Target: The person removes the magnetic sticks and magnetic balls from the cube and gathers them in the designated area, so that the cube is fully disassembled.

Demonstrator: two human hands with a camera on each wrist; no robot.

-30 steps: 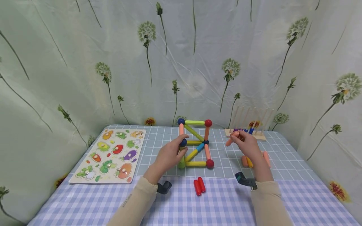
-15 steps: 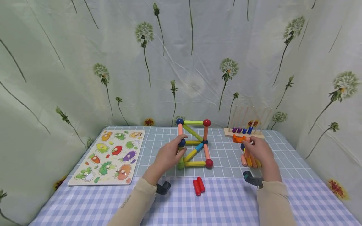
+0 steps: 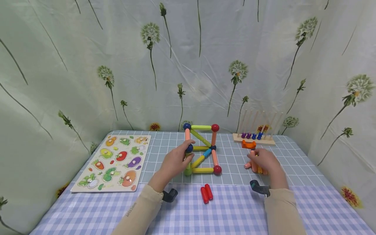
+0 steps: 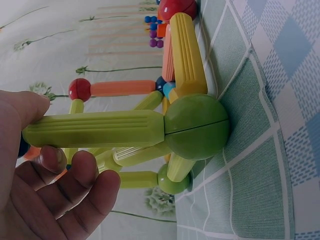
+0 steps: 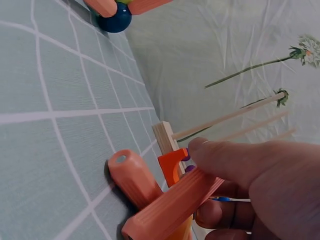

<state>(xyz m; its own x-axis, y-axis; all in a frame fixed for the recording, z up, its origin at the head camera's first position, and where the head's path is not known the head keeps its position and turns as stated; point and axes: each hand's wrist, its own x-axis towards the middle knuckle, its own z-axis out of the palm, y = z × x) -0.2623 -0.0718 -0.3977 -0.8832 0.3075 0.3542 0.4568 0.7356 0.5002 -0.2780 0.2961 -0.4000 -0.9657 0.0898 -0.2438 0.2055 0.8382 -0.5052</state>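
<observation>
The salmon-pink rod (image 5: 167,209) seems light, stiff and slightly slippery; its ribbed side should give good hold. The right hand (image 3: 266,160), thumb and fingers closed, pinches its upper end; its long axis slants down to other rods (image 5: 134,176) on the desk (image 3: 232,163). The left hand (image 3: 175,160), curled, grips the frame's upright light-green rod (image 4: 95,131).

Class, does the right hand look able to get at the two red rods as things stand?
Probably yes: nothing visible blocks the way from the right hand to the red rods, though it might first need to release its salmon rod.
</observation>
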